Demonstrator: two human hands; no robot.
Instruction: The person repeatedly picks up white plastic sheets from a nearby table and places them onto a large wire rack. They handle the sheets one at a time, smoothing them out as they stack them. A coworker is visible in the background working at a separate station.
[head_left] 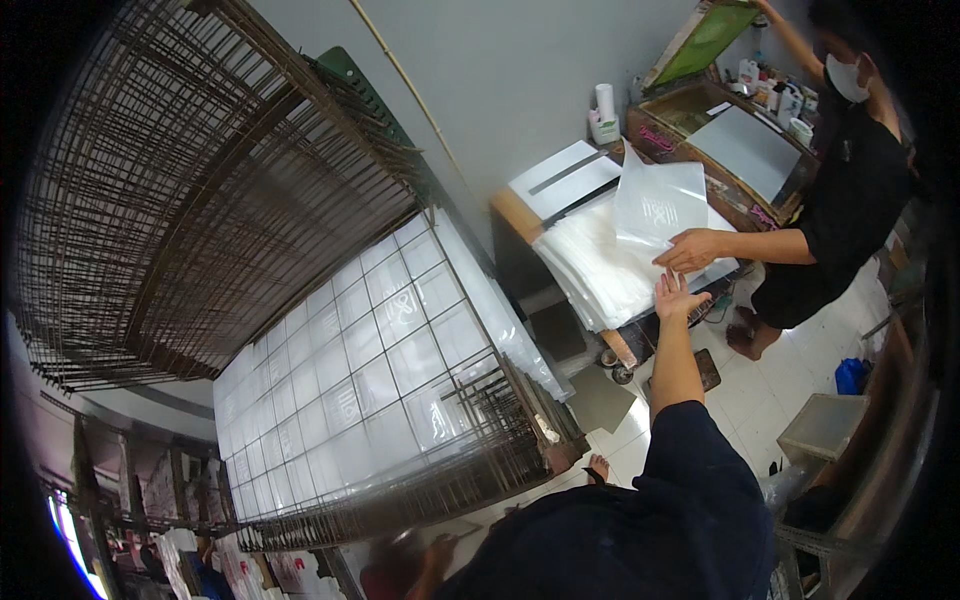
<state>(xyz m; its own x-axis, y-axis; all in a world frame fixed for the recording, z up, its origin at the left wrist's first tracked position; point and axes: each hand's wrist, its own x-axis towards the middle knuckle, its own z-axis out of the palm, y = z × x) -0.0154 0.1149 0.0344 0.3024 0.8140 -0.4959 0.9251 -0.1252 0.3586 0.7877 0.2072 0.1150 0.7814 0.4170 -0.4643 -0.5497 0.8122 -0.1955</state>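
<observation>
My right hand [678,298] is stretched out palm up, open, its fingers spread. Its fingertips are just below a co-worker's hand [690,250]; I cannot tell whether they touch. That hand pinches the near corner of a translucent plastic sheet [655,200] with a white printed design, lifted and partly curled. Beneath it lies a thick stack of white translucent sheets [590,262] on a bench. My left hand is out of view.
At left stands a wire drying rack [490,400], its upper trays raised, with printed sheets [375,335] on one tray. The co-worker's other arm holds up a green-meshed screen frame [705,42] over a printing table [745,150]. A blurred forearm [435,565] shows at the bottom, seemingly another person's.
</observation>
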